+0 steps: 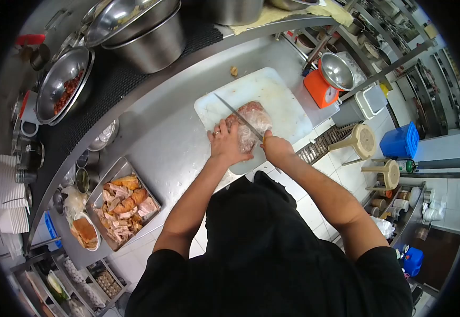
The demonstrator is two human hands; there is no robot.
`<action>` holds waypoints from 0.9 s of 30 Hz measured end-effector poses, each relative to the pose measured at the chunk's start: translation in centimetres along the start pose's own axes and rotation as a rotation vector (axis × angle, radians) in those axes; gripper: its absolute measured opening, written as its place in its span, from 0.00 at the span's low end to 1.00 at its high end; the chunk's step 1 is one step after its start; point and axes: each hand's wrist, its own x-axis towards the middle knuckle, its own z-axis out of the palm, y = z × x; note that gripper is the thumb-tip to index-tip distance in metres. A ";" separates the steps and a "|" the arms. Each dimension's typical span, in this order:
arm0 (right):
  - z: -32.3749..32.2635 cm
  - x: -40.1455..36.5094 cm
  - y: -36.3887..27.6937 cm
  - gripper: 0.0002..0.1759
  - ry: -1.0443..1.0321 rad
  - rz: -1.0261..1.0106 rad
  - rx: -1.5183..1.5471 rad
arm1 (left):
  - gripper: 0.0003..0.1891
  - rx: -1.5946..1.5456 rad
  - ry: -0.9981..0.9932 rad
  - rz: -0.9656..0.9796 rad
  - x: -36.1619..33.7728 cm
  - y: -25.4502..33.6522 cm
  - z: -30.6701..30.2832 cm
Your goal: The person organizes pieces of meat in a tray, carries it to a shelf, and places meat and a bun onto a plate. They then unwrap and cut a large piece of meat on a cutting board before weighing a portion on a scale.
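A large piece of meat (pixel 256 113), pale and reddish with a glossy film over part of it, lies on a white cutting board (pixel 285 100). My left hand (pixel 226 143) rests on its left side with the fingers spread, a ring on one of them. In my right hand (pixel 277 149) is the handle of a long kitchen knife (pixel 239 115). The blade runs across the top of the meat, its tip pointing up and left past the meat over the board.
A metal tray (pixel 156 196) of cut cooked meat stands left on the steel counter (pixel 161 127), beside a white dish (pixel 97 241). An orange scale (pixel 321 90) with a steel bowl is at the right end. Above runs a shelf with bowls (pixel 158 47). Stools (pixel 364 140) stand right.
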 end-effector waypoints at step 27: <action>-1.6 -0.4 0.6 0.11 -0.072 -0.020 0.110 | 0.34 -0.106 -0.089 0.537 15.1 1.8 0.1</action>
